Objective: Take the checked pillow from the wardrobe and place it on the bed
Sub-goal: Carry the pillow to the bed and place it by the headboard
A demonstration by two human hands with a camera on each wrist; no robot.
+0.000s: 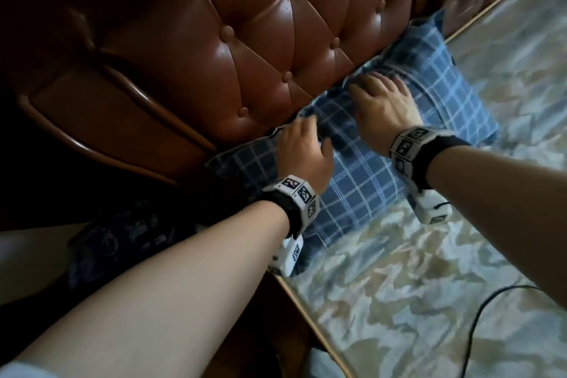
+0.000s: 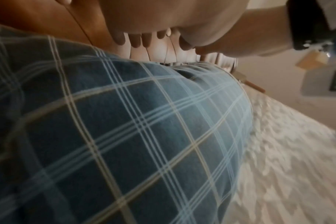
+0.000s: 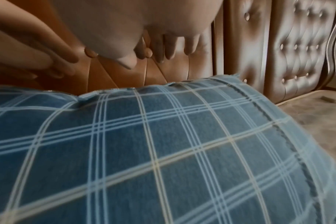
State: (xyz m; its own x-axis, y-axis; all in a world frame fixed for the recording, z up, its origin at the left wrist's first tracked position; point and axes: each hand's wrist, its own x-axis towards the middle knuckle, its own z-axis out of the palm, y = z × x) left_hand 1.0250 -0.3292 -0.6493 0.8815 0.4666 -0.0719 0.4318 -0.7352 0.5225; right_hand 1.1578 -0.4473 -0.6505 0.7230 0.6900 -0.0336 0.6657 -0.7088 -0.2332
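The blue checked pillow [image 1: 368, 181] lies flat on the bed [image 1: 429, 285], its long edge against the brown tufted headboard [image 1: 276, 40]. Both my hands are over its far half. My left hand [image 1: 303, 144] is near the edge by the headboard, with loosely bent fingers holding nothing. My right hand [image 1: 380, 101] is spread further right. In the right wrist view the right hand [image 3: 148, 56] hangs relaxed just above the pillow [image 3: 163, 151], clear of the cloth. The left wrist view shows the pillow [image 2: 144, 136] close below and the right hand [image 2: 163, 22] beyond it.
The bed carries a pale patterned sheet. A black cable [image 1: 491, 301] lies on it at the lower right. The wooden bed frame edge [image 1: 306, 307] runs along the near side. A dark patterned cloth [image 1: 116, 239] sits in shadow beside the bed under my left forearm.
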